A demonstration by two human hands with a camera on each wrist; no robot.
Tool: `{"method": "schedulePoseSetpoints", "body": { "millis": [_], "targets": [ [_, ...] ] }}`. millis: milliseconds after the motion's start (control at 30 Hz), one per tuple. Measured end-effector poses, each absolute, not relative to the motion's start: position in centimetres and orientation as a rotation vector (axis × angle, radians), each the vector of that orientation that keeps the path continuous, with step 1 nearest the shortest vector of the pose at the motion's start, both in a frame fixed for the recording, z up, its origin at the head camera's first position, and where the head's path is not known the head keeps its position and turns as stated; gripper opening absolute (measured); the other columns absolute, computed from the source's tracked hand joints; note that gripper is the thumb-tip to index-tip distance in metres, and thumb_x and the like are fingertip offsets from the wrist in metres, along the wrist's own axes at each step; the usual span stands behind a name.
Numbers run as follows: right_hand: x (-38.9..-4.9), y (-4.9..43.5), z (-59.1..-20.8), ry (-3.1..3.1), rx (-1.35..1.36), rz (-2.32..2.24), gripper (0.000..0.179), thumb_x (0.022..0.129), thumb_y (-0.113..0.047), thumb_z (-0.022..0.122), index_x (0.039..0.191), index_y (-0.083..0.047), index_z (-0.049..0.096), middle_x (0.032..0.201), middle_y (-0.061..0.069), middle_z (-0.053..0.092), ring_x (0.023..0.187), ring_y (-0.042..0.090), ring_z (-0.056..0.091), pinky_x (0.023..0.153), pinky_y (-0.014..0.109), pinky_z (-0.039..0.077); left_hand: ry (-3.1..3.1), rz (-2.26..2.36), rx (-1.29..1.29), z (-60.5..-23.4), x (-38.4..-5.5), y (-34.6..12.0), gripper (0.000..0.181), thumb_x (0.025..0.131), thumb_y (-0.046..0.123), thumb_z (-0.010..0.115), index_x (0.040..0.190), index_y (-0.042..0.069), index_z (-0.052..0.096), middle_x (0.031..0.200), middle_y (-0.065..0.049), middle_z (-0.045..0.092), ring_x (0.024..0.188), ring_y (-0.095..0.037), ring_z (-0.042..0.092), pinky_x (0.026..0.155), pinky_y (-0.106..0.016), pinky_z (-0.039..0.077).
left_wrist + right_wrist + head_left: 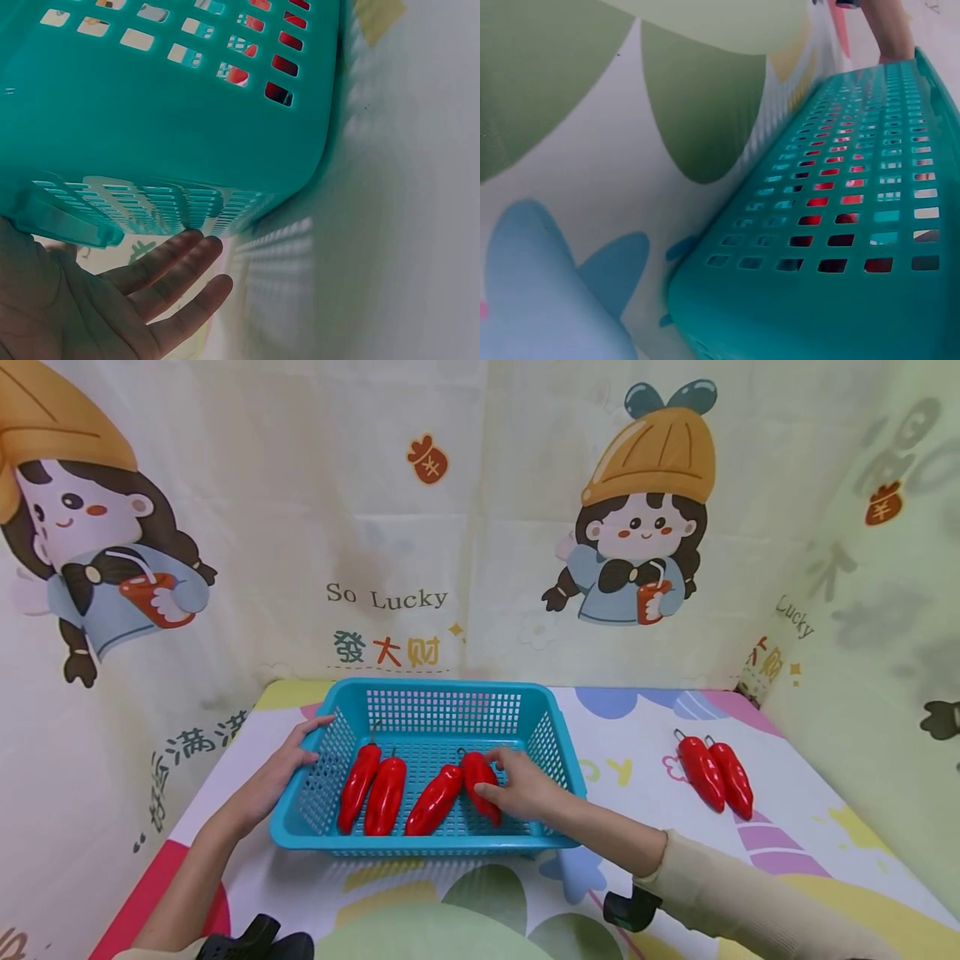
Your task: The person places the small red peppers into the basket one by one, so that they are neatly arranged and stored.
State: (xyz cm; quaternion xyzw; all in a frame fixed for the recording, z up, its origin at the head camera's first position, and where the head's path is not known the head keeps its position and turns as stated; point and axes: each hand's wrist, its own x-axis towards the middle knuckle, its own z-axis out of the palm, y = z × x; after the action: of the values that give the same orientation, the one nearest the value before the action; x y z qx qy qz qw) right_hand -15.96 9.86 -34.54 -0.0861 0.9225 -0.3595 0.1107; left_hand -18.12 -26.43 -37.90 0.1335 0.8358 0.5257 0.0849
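A blue plastic basket (pixel 442 687) with perforated walls stands on the table, and red chili peppers lie inside it. My right hand (pixel 521 785) reaches over its right side and holds the rightmost chili pepper (pixel 480 781), thumb and fingers on either side of it. To the left of that one lie a slanted pepper (pixel 435 800) and two more peppers (pixel 385 797) side by side. At the basket's left rim rests my left hand (pixel 281 768). The left wrist view shows its fingers (pixel 180 274) straight and spread along the outer wall. The basket wall hides my right hand in the right wrist view.
Two more red chili peppers (pixel 712 777) lie together on the patterned tablecloth (pixel 630 835), right of the basket. A printed cloth wall (pixel 495 568) closes off the back and both sides. Dark wrist devices (pixel 630 910) sit on both forearms.
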Motion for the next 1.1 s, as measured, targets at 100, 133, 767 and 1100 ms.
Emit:
{"method": "schedulePoseSetpoints", "body": {
  "millis": [100, 133, 767, 1100],
  "targets": [
    [-16.1, 9.7, -34.7, 2.674, -0.210, -1.052, 0.062, 0.088, -0.018, 0.079, 0.141, -0.004, 0.050, 0.130, 0.018, 0.058, 0.118, 0.034, 0.055, 0.078, 0.043, 0.062, 2.500, 1.565, 0.394, -37.9, -18.2, -26.4, 0.072, 0.101, 0.026, 0.046, 0.164, 0.021, 0.012, 0.164, -0.029, 0.009, 0.139, -0.061, 0.026, 0.087, -0.055, 0.059],
    [-16.1, 9.6, -34.8, 2.660, -0.201, -1.056, 0.063, 0.088, -0.018, 0.080, 0.141, -0.004, 0.050, 0.130, 0.017, 0.058, 0.119, 0.035, 0.055, 0.078, 0.043, 0.062, 2.500, 1.564, 0.397, -37.9, -18.1, -26.5, 0.072, 0.101, 0.026, 0.046, 0.164, 0.021, 0.011, 0.164, -0.029, 0.009, 0.139, -0.061, 0.026, 0.087, -0.055, 0.059],
    [-16.5, 8.4, -34.9, 2.267, -0.261, -1.207, 0.073, 0.087, -0.017, 0.080, 0.149, -0.006, 0.043, 0.126, 0.012, 0.061, 0.120, 0.030, 0.055, 0.089, 0.045, 0.060, 2.493, 1.569, 0.398, -37.9, -18.2, -26.5, 0.072, 0.101, 0.025, 0.045, 0.165, 0.022, 0.012, 0.164, -0.029, 0.008, 0.139, -0.061, 0.025, 0.087, -0.056, 0.059],
    [-16.5, 8.6, -34.8, 2.239, -0.259, -1.221, 0.077, 0.088, -0.018, 0.079, 0.153, -0.007, 0.039, 0.130, 0.013, 0.059, 0.122, 0.031, 0.053, 0.091, 0.049, 0.058, 2.502, 1.566, 0.382, -37.9, -18.2, -26.6, 0.071, 0.101, 0.027, 0.045, 0.164, 0.024, 0.014, 0.164, -0.028, 0.008, 0.140, -0.060, 0.024, 0.087, -0.055, 0.059]
  ]
}}
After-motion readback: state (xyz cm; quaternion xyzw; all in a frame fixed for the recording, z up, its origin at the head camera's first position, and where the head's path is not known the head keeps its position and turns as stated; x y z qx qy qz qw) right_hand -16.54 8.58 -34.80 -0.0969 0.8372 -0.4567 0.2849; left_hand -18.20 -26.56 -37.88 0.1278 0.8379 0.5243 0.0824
